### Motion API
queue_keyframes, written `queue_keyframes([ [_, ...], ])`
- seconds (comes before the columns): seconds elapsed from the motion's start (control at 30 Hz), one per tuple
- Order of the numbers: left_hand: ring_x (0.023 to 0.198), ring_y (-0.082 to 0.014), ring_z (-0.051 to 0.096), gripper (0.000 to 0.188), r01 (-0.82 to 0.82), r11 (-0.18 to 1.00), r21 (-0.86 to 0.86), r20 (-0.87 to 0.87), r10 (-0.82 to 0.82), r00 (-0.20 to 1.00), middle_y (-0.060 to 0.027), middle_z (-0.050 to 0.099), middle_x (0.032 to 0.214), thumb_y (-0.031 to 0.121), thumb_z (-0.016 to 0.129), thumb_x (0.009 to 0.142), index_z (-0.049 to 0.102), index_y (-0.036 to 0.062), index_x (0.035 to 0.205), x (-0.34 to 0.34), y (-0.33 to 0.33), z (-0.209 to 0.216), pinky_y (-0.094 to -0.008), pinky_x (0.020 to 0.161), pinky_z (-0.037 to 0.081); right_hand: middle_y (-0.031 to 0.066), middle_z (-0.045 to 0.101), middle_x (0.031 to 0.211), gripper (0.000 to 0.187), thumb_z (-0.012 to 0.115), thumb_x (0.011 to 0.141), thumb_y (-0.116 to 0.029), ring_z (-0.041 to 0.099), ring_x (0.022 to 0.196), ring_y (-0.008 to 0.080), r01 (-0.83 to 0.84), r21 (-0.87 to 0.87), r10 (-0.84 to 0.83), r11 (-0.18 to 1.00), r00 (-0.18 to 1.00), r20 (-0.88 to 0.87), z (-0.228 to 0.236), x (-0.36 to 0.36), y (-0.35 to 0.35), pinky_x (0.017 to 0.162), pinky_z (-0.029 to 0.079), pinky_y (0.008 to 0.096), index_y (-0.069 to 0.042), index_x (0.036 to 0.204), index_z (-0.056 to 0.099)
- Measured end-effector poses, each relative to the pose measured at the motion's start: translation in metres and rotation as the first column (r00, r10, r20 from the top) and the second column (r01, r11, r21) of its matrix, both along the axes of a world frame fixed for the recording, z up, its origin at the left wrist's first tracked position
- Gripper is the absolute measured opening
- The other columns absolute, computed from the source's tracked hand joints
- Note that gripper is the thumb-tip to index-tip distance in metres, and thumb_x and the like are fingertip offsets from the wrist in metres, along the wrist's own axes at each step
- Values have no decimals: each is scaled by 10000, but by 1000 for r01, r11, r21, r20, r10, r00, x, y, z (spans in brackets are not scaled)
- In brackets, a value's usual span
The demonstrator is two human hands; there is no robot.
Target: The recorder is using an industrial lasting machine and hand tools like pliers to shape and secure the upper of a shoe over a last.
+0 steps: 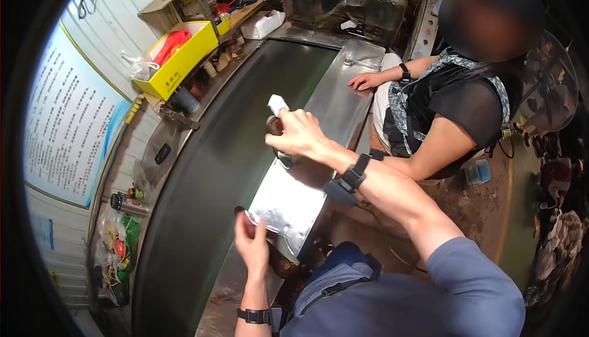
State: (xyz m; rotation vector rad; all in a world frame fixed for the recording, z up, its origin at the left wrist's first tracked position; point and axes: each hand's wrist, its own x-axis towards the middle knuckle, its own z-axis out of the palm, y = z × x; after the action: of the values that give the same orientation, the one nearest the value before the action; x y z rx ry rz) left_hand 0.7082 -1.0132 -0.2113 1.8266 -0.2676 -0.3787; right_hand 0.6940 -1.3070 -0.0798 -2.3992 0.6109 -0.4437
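1. On my feed the right hand (299, 136) bends over a dark brown piece (274, 125), a small white piece (278, 104) at its fingertips. I can't tell whether it grasps either or only touches them. A light pinch could let the white one slip onto the dark belt (227, 128).

2. The left hand (251, 243) is half curled, thumb and fingers apart, beside the near-left edge of a bright silvery panel (288, 199). I can't confirm a grip there. If it is pinching an edge, uneven pull could twist or crease whatever it holds.

3. The panel lies between the two hands, along the strip beside the belt. Its surface looks slick, so I'd worry about things sliding on it; glare also hides its detail from me.

4. A second brown piece (286, 268) sits just beyond the panel's lower edge, close to the wearer's body. A careless elbow or a lean forward could knock it down.

5. The bulky wrist module (346, 183) on the right forearm could catch the bench (334, 91) if that arm dropped.

6. A co-worker's hand (365, 81) rests at the bench's far side; a wide rightward swing could bump it.
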Motion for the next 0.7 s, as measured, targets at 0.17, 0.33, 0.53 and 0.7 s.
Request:
queue_keyframes([
  [0.17, 1298, -341, 543, 816, -334, 769, -545, -796, -351, 493, -266, 476, 1454, 581, 584, 982, 350, 9, 1515, -3, -62, 99, -452, 1107, 437, 220, 723, 800, 555, 809, 766, -289, 752, 767, 314, -16, 118, -47, 993, 858, 511, 63, -45, 76, 709, 589, 381, 111, 1110, 639],
  [0.33, 1184, -301, 626, 658, -341, 493, -800, -562, -417, 714, -136, 656, 1268, 617, 415, 1016, 586, 56, 1314, 19, -58, 179, -467, 1049, 499, 238, 646, 1273, 904, 918, 714, -209, 668, 1154, 289, -267, 30, 197, 963, 776, 599, 79, -84, 158, 1002, 519, 360, 115, 1416, 451],
  [0.53, 994, -263, 683, 526, -282, 568, -773, -617, -569, 544, -99, 697, 1115, 553, 438, 1014, 656, 103, 1177, 13, -18, 166, -425, 851, 586, 266, 457, 1528, 983, 910, 726, -30, 461, 1424, 338, -523, 43, 335, 851, 604, 723, 45, -117, 175, 1195, 356, 445, 105, 1514, 338],
  [0.7, 942, -273, 699, 478, -352, 547, -760, -649, -603, 464, -103, 708, 1084, 516, 447, 1027, 663, 113, 1165, 15, -3, 151, -447, 794, 607, 262, 535, 1460, 909, 915, 717, -32, 527, 1368, 331, -422, 86, 228, 902, 637, 736, 39, -115, 201, 1165, 410, 433, 118, 1459, 412],
])
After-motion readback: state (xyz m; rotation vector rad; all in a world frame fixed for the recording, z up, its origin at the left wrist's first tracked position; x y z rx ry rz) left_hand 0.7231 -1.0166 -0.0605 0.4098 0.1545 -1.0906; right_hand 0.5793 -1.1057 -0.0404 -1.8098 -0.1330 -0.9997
